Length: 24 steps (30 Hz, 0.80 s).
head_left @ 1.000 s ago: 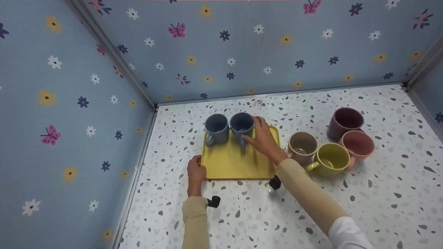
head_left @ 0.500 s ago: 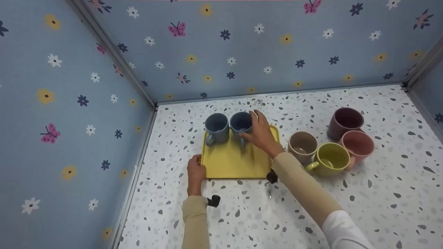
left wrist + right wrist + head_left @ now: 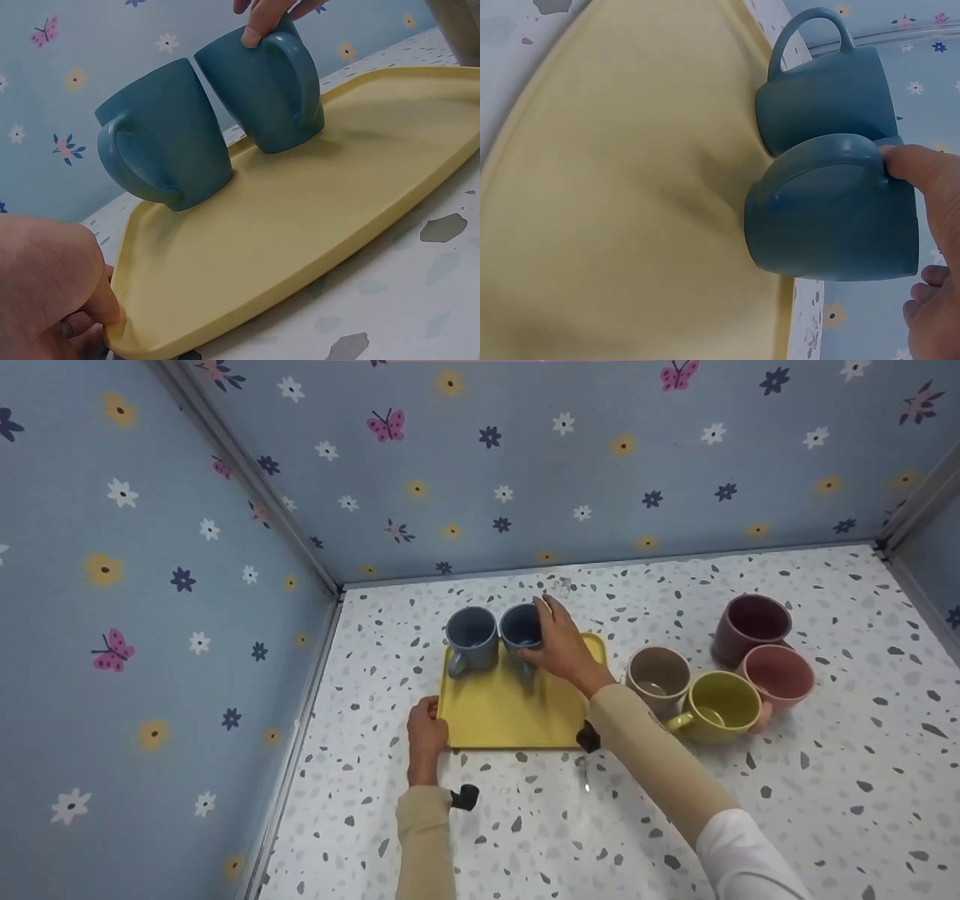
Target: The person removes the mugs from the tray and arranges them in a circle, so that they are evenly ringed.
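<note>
Two blue mugs stand side by side along the far edge of a yellow tray (image 3: 517, 724). My right hand (image 3: 566, 652) holds the right blue mug (image 3: 832, 225) from above, its thumb against the wall beside the top of the handle and its fingers over the far side of the rim. Close on its left is the other blue mug (image 3: 169, 142), its handle toward the near left. At the tray's near left corner, my left hand (image 3: 49, 277) pinches the rim; some of its fingers are hidden under the edge.
To the right of the tray stand a beige mug (image 3: 645, 701), a yellow-green mug (image 3: 712, 735), a pink mug (image 3: 776, 705) and a maroon mug (image 3: 729, 643), grouped close together. Flowered panels (image 3: 525, 465) rise behind and to the left of the speckled tabletop (image 3: 540, 840).
My right hand has shifted slightly left, its fingers moving from the mug's right side to the far part of the rim. The mugs, tray and left hand look unmoved.
</note>
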Each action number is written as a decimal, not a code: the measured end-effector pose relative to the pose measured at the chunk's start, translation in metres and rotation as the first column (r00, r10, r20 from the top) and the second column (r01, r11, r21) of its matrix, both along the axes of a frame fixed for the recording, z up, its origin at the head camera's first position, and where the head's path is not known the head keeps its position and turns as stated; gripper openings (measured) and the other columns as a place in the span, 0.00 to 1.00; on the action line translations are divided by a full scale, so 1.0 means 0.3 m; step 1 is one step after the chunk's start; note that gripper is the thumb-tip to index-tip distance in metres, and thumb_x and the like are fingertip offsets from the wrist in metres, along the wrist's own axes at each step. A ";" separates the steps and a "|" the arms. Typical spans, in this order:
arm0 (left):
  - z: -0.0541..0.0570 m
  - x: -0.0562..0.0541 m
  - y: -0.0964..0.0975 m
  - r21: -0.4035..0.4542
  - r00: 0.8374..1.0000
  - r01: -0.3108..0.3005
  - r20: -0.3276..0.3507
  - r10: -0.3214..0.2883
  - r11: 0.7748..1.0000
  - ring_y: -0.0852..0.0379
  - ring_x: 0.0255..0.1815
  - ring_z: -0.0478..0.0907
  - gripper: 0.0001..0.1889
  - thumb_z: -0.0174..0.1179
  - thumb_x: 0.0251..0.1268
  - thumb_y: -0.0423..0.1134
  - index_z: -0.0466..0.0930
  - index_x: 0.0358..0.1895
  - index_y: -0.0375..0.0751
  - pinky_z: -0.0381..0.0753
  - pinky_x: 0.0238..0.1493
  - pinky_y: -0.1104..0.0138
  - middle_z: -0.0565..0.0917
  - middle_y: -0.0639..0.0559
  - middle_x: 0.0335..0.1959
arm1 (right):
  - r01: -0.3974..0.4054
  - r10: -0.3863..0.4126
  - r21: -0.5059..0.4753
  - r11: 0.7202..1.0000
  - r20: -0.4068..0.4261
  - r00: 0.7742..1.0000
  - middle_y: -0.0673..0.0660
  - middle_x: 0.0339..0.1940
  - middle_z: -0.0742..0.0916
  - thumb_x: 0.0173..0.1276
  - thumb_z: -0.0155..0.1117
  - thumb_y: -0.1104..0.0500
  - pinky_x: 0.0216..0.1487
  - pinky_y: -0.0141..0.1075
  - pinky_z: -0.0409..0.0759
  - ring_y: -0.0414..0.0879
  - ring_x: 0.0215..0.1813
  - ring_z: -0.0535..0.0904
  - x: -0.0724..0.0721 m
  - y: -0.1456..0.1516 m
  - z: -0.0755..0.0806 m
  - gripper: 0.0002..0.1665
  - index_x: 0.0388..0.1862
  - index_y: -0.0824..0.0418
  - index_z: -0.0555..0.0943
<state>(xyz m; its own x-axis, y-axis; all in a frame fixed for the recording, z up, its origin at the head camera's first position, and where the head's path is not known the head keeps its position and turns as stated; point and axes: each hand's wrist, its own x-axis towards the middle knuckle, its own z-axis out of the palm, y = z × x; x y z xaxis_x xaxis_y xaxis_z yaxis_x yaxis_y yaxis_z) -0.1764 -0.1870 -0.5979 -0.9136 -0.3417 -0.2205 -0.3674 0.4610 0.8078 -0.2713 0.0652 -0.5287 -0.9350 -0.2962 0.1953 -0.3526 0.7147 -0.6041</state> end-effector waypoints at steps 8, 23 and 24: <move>-0.001 -0.001 0.003 -0.008 1.000 -0.009 -0.002 0.009 1.000 0.48 0.50 0.75 0.24 0.42 0.60 0.22 0.73 0.60 0.33 0.75 0.52 0.58 0.78 0.39 0.51 | -0.059 0.058 0.034 0.998 0.020 0.998 0.67 0.76 0.55 0.53 0.74 0.52 0.74 0.48 0.55 0.59 0.76 0.52 -0.023 -0.006 0.011 0.62 0.77 0.64 0.46; 0.007 0.000 -0.001 -0.002 1.000 -0.015 0.019 0.015 1.000 0.48 0.51 0.74 0.24 0.42 0.60 0.22 0.73 0.60 0.34 0.74 0.55 0.58 0.77 0.40 0.52 | -0.079 0.087 -0.046 0.996 0.183 0.979 0.63 0.77 0.55 0.56 0.72 0.51 0.75 0.48 0.53 0.57 0.77 0.52 -0.025 0.002 0.019 0.63 0.78 0.60 0.42; 0.007 0.001 -0.001 -0.001 1.000 -0.016 0.020 0.016 1.000 0.48 0.51 0.74 0.24 0.42 0.60 0.22 0.73 0.60 0.34 0.74 0.55 0.58 0.77 0.40 0.52 | -0.076 0.084 -0.046 0.996 0.179 0.980 0.63 0.77 0.56 0.56 0.73 0.51 0.75 0.48 0.54 0.57 0.77 0.52 -0.023 0.003 0.020 0.63 0.78 0.60 0.42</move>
